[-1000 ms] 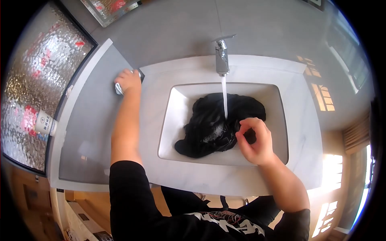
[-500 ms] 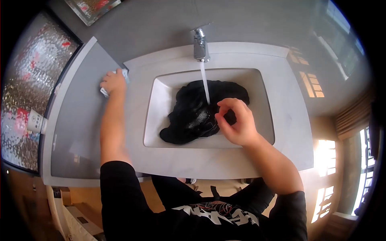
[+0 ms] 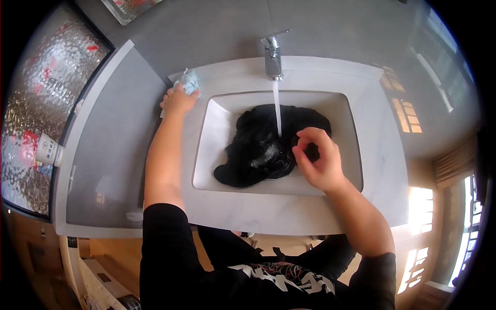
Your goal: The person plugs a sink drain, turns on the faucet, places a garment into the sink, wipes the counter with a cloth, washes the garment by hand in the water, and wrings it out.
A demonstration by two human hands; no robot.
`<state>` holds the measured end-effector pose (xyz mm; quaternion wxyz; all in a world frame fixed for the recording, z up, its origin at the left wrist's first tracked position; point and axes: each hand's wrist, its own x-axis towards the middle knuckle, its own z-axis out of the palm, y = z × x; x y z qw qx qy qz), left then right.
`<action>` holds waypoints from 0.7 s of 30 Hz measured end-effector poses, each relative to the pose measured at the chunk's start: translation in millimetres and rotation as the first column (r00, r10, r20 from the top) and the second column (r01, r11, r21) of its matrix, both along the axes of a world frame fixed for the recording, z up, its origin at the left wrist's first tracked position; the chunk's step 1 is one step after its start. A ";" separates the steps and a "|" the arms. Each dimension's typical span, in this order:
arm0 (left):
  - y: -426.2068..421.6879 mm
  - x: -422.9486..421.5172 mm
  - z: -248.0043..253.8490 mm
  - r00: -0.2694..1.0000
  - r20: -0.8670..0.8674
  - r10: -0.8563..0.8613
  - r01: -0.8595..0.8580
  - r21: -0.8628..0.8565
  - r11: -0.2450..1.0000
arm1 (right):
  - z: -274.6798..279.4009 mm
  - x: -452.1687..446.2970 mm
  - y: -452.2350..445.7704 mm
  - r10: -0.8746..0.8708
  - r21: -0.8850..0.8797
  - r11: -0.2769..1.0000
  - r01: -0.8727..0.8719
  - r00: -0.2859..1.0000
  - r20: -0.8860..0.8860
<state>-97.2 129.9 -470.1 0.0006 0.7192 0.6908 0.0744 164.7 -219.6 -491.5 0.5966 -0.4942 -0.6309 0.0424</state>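
1. The black fabric point(image 3: 248, 147) lies bunched in the sink point(image 3: 211, 173) at the centre of the frame, spread over much of the basin floor. A stream of water point(image 3: 277, 106) drops onto it from the faucet point(image 3: 273, 62) at upper centre, and a white, frothy-looking patch point(image 3: 265, 156) sits on its folds.

2. Your right hand point(image 3: 321, 160) is over the fabric's right side, right of centre. Its grip is narrow: thumb and fingers curl into a ring, tips close together. You cannot tell from this view whether they pinch a fold or only hover above it.

3. Your left hand point(image 3: 179, 101) is at the upper left, near the back corner of the worktop point(image 3: 382, 191). Its grip is closed around a pale crumpled cloth point(image 3: 189, 81), which sticks out past your fingers. Whether that cloth is wet, you cannot tell.

4. Expect the black fabric to be soft and limp, heavy where it has soaked up water, and probably slick around the froth. It shouldn't be fragile, but a fingertip pinch may slide off.

5. Your best hold is likely a full handful of the thick folds near the middle; the thin lobe at its lower left would probably lift only a corner.
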 end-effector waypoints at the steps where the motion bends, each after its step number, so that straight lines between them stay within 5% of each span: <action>1: -6.0 1.4 0.5 1.000 0.011 0.006 -0.006 0.030 1.000 | -0.3 -0.1 -1.3 -0.004 -0.004 1.000 0.004 1.000 0.009; 5: -25.2 2.2 -4.2 0.999 -0.031 -0.030 0.040 0.394 0.918 | 6.5 -1.2 -4.2 -0.049 -0.173 0.984 0.039 0.997 -0.054; 8: -83.1 6.4 -2.2 0.937 -0.170 -0.306 0.334 0.172 0.927 | 2.9 2.6 -2.0 -0.103 -0.373 0.923 0.092 0.995 -0.011; 11: -120.7 10.9 -10.8 0.949 -0.251 -0.193 0.152 -0.175 0.973 | 0.5 4.5 1.1 -0.120 -0.422 0.902 0.097 0.992 -0.027; 15: -135.0 9.3 -30.0 0.993 -0.105 -0.057 0.054 -0.028 0.998 | 4.9 10.6 2.5 -0.154 -0.432 0.894 0.124 0.987 -0.037; 21: -159.5 26.3 -0.4 0.988 -0.069 -0.138 0.117 -0.255 0.960 | 4.3 10.8 4.1 -0.163 -0.496 0.857 0.138 0.987 -0.007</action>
